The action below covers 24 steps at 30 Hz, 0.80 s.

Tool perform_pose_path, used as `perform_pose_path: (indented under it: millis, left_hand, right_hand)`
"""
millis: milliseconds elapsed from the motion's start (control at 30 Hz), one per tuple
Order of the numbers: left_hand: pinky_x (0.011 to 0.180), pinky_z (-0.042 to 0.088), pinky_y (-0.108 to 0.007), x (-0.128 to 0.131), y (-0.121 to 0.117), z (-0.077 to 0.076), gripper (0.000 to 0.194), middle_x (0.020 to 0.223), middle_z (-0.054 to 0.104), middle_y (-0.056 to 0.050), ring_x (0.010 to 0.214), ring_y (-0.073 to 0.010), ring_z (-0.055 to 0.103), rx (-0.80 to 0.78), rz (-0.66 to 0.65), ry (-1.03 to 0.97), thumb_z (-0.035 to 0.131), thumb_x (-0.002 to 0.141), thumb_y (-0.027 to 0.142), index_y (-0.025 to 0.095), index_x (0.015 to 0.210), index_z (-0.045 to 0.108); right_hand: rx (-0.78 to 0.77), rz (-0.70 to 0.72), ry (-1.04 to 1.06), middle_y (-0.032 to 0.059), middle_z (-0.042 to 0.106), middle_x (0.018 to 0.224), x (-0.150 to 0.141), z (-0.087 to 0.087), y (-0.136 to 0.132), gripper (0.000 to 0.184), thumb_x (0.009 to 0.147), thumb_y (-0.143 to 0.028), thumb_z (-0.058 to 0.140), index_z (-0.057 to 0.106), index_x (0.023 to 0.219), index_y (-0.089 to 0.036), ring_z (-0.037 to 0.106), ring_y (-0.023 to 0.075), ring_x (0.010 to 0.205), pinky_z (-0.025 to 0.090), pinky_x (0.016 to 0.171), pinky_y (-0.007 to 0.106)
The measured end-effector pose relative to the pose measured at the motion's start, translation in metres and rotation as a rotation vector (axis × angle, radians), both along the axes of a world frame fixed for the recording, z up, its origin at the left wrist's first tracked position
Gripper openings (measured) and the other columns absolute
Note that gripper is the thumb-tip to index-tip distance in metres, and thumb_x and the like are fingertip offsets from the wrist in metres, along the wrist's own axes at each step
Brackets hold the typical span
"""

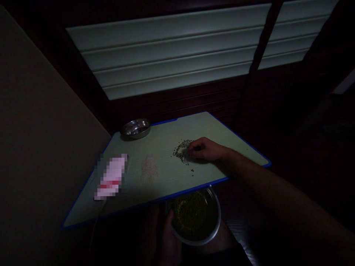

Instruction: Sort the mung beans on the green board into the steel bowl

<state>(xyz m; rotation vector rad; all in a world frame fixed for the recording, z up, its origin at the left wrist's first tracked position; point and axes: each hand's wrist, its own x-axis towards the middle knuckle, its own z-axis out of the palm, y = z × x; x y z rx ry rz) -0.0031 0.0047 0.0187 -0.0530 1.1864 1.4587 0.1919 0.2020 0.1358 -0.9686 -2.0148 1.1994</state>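
Two hands are in view, both in low light. The right hand [203, 149] is positioned over the board [169, 147], at the right side of the scattered seeds [179, 153]; its fingers are curled, but whether the fingertips meet or pinch a seed cannot be determined. A pale, see-through item appears partly under this hand; its outline is unclear. The left hand [171, 236] is clamped on the left side of the large bowl [219, 216], thumb at the rim, remaining fingers concealed. The large bowl is located below the near edge of the board, which covers part of its far rim; it contains a mass of small greenish seeds [191, 214], individually hard to resolve. A small metal bowl [135, 129] stands at the board's far left corner, its contents obscured by shadow and reflections. A pink object [113, 173] at the left is pixelated and cannot be identified. A faint, reddish speckled patch [150, 168] lies between it and the scattered seeds.
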Motion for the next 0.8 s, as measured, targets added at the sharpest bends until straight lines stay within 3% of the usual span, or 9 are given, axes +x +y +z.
perform_pose_path:
  millis: [400,567,800]
  left_hand:
    - [0.106,0.052,-0.045,-0.004,0.001,-0.017,0.052,0.12,0.079,-0.008,0.112,-0.0277,0.073,-0.005,-0.008,-0.095,0.064,0.088,0.027,0.023,0.14,0.063]
    - [0.108,0.05,-0.041,-0.003,0.001,-0.016,0.052,0.117,0.08,-0.008,0.116,-0.0254,0.071,-0.02,-0.008,-0.115,0.062,0.089,0.026,0.023,0.141,0.062]
    - [0.109,0.049,-0.047,-0.003,0.002,-0.016,0.05,0.118,0.079,-0.01,0.117,-0.0294,0.071,-0.019,-0.024,-0.099,0.062,0.087,0.03,0.021,0.137,0.064]
  right_hand:
    - [-0.053,-0.045,0.003,0.0008,0.063,0.069,-0.001,0.004,-0.002,0.01,0.07,-0.024,0.07,0.07,0.072,-0.014,0.052,0.0124,0.065,0.042,0.067,0.03]
    - [-0.059,-0.051,-0.038,-0.0001,0.06,0.066,0.0,0.003,-0.001,0.011,0.069,-0.024,0.067,0.069,0.073,-0.014,0.05,0.0122,0.063,0.039,0.063,0.029]
    - [-0.077,-0.021,-0.06,-0.0035,0.051,0.06,0.002,0.006,-0.003,0.01,0.069,-0.025,0.065,0.065,0.069,-0.015,0.043,0.0097,0.058,0.033,0.058,0.027]
